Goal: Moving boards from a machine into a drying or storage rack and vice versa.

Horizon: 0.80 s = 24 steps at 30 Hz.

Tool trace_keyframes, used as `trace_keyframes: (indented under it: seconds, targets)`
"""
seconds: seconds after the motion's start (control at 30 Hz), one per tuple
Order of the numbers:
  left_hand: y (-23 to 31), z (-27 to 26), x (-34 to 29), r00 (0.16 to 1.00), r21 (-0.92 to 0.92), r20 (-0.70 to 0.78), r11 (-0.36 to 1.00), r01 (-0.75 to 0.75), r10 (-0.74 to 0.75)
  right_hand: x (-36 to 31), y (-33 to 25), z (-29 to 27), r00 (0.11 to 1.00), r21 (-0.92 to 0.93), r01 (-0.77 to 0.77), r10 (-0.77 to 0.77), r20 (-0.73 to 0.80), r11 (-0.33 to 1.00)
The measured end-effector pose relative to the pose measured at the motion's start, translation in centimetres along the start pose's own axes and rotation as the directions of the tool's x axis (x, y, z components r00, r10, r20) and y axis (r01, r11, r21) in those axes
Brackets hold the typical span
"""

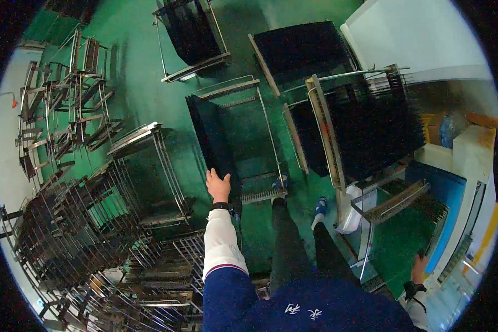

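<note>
My left hand (218, 186) reaches forward with the thumb and fingers apart, at the near end of a stack of dark flat panels (207, 133). It is open, and I cannot tell whether the fingertips touch the panels. The panels stand along the left side of a metal rack (269, 130) with toothed bars at its ends. Low at the right, my right hand (419, 271) is beside another toothed metal rack (398, 202); its fingers are dark and blurred, so their grip is unclear.
Racks full of black panels (365, 130) stand at the right, with another full rack (191, 30) farther ahead. Many bare metal racks (88, 221) crowd the left. A white and blue machine (445, 188) lines the right edge. The floor (141, 55) is green.
</note>
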<state>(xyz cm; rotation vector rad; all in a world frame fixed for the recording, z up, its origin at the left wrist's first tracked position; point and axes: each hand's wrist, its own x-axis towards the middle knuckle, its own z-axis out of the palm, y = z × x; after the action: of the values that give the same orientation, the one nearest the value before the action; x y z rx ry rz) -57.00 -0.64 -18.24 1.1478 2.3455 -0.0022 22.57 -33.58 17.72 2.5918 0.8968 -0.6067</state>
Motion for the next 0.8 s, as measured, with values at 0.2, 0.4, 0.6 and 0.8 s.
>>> trace_keyframes:
  seconds: [0.2, 0.4, 0.6, 0.8]
  targets:
    - [0.4, 0.3, 0.5, 0.996, -0.025, -0.074, 0.999, 0.045, -0.047, -0.5, 0.6, 0.4, 0.967, 0.107, 0.042, -0.013, -0.255, 0.993]
    - [1.6, -0.1, 1.7, 0.991, -0.018, -0.112, 0.997, 0.070, -0.071, -0.9, -1.4, 0.5, 0.943, 0.060, 0.051, -0.028, -0.332, 0.997]
    - [1.6, 0.9, 2.2, 0.996, 0.074, -0.071, 0.996, -0.040, 0.045, -0.1, 0.8, -0.4, 0.980, 0.526, 0.165, -0.076, -0.187, 0.834]
    - [-0.8, 1.4, 4.9, 0.998, 0.034, 0.049, 0.999, -0.030, 0.029, 0.8, 3.4, 2.1, 0.942, 0.249, 0.029, 0.057, -0.331, 0.968]
